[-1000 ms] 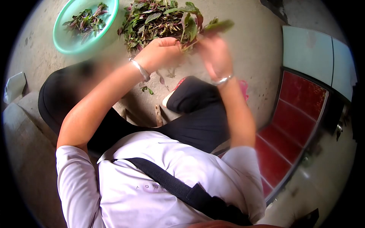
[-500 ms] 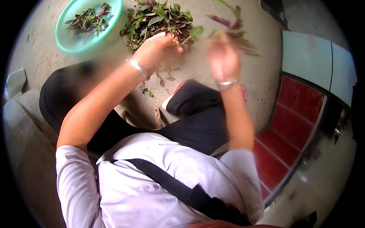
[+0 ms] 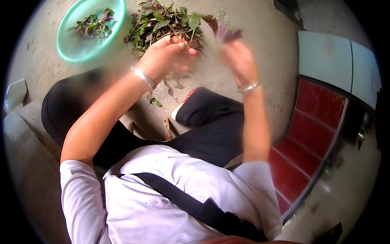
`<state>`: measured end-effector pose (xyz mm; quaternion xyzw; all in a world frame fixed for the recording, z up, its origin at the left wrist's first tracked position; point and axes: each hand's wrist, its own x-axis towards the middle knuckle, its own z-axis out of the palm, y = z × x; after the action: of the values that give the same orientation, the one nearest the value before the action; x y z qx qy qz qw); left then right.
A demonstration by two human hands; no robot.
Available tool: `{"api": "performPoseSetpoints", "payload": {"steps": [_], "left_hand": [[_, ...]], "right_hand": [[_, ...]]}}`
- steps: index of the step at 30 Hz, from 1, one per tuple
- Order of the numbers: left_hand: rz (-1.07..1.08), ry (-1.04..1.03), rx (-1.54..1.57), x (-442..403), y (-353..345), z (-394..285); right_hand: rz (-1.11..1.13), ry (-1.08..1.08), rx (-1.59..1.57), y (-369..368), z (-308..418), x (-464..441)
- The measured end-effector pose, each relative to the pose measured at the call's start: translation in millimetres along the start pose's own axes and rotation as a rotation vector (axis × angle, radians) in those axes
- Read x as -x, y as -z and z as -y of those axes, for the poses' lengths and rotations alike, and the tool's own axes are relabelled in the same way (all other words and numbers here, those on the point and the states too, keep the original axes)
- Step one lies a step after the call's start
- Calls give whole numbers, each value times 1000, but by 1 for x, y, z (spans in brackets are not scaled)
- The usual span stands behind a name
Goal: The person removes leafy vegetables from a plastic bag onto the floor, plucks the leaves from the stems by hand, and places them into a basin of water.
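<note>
My left hand (image 3: 164,55) is pinched at thumb and forefinger on a thin leafy stem, with a green leaf (image 3: 194,22) rising above it; the other fingers are loosely curled. To its right, my right hand (image 3: 240,63) is closed on a sprig of purple-green leaves (image 3: 224,31), which look like amaranth. Blur smears its fingertips and the lower part of the sprig. Just beyond my left hand lies a heap of the same greens (image 3: 156,24) on the floor. A light green plastic basin (image 3: 59,42) at upper left contains a smaller bunch of greens (image 3: 94,25).
Several loose leaf scraps (image 3: 154,101) lie on the concrete floor (image 3: 272,53) near my foot. My bent legs (image 3: 207,122) in dark trousers are below the hands. At right stands a low unit with red tiles (image 3: 308,130) and pale panels (image 3: 327,59).
My right hand has turned, and its leaves now point up and left instead of trailing right. My left hand has shifted slightly left, its fingers a little more spread. The whole view has shifted slightly.
</note>
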<state>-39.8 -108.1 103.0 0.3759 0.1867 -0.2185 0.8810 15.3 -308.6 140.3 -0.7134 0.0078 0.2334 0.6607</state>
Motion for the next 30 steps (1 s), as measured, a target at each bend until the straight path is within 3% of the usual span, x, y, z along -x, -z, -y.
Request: {"api": "performPoseSetpoints", "payload": {"steps": [5, 14, 30], "left_hand": [[40, 68, 113, -6, 6, 7], [98, 98, 151, -4, -3, 13], [78, 87, 103, 1, -3, 8]], "right_hand": [[37, -32, 104, -11, -7, 0], [-49, 283, 553, -41, -11, 11], [-17, 326, 409, -51, -7, 19]]}}
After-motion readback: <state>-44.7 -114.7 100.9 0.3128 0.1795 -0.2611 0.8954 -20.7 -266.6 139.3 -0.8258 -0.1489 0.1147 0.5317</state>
